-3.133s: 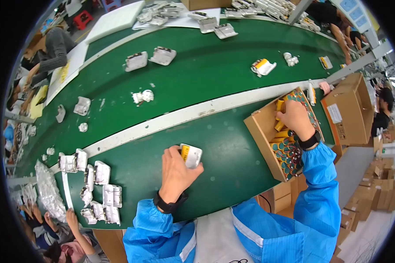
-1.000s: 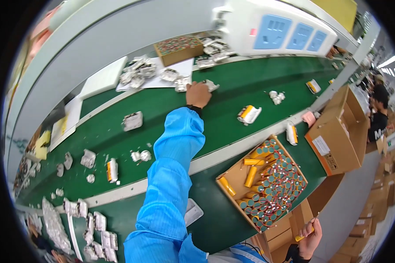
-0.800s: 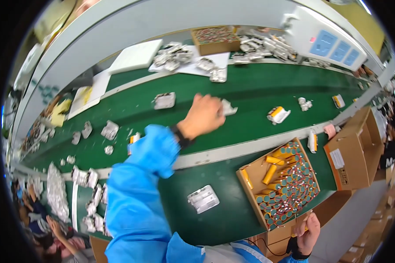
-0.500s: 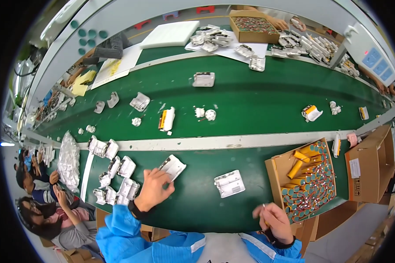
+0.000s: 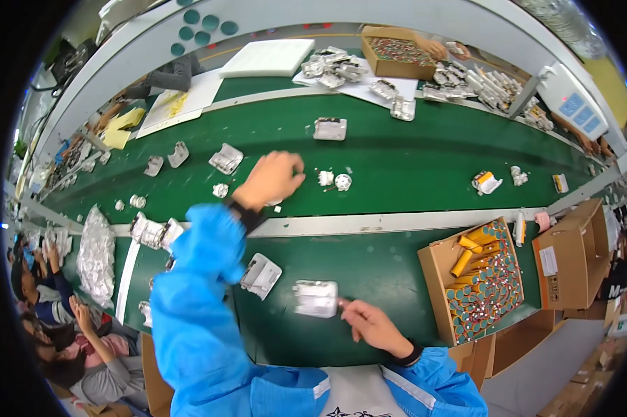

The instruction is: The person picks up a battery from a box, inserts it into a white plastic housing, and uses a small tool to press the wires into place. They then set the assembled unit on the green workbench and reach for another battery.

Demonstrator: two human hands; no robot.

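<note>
My left hand [image 5: 270,179] reaches over the green belt with its fingers curled down. The back of the hand hides whatever is under it. A small white piece [image 5: 276,207] lies by its wrist. Low in the middle, my right hand [image 5: 376,325] has its fingers drawn together, a fingertip at the right edge of a white plastic housing [image 5: 317,299]. What those fingers hold, if anything, I cannot make out. Left of that housing, another white housing [image 5: 261,276] lies tilted beside my left sleeve.
At right stands a cardboard box of yellow cylindrical cells [image 5: 486,285] with wires. More white housings [image 5: 153,233] lie at left, partly behind my sleeve. A metal rail [image 5: 369,224] divides bench from belt. Across the belt, another person's hand [image 5: 431,48] is at an open box [image 5: 400,68].
My left hand has moved from the near housings out over the belt, covering the yellow-and-white piece there. My right hand has moved left, and the middle housing has shifted left.
</note>
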